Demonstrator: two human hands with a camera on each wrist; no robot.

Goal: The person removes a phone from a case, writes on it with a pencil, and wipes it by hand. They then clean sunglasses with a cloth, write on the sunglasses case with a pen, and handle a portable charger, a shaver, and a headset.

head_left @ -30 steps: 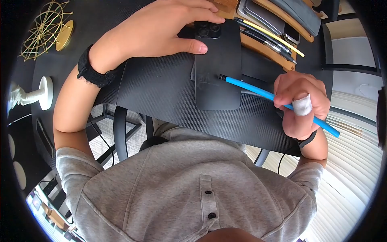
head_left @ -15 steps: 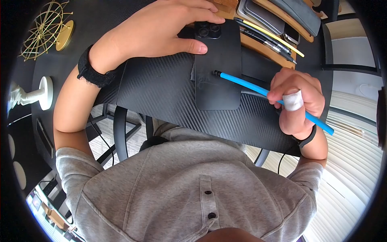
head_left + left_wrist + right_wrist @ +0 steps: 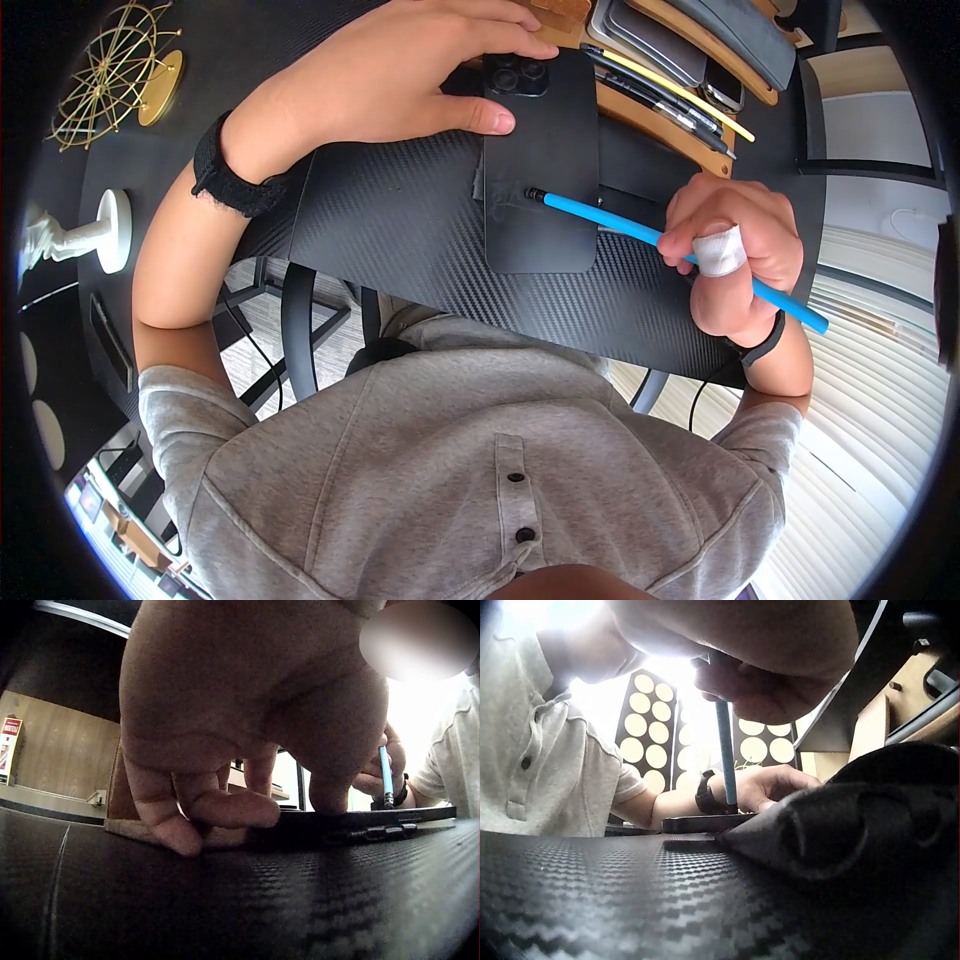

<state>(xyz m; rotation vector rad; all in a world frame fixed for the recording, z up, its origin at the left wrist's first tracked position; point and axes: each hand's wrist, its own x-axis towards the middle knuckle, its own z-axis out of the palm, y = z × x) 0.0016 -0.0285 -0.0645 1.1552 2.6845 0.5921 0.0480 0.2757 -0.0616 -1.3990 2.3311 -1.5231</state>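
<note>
A black smartphone [image 3: 545, 190] lies back side up, its cameras at the far end and a faint pale scribble on its back. My left hand [image 3: 400, 70] rests over the far end, thumb on the phone's back and a finger by its top edge; the other fingers extend past it. My right hand [image 3: 735, 250], with white tape around one finger, pinches a blue pencil [image 3: 605, 216]. The pencil slants down, its dark eraser end at the phone's back beside the scribble. In the right wrist view the pencil [image 3: 725, 750] stands nearly upright, its tip at the phone [image 3: 697, 823].
Beyond the phone, a wooden organizer [image 3: 650, 115] holds a yellow pencil [image 3: 690, 95], dark pens [image 3: 660, 105] and flat dark devices. A gold wire wheel ornament [image 3: 112, 75] and a white figurine [image 3: 112, 230] stand at the left. The black textured desk [image 3: 400, 220] ends near the body.
The right hand has shifted a little left with the pencil, whose eraser end moved left across the phone's back, then slightly down. The left hand and phone have stayed in place.
</note>
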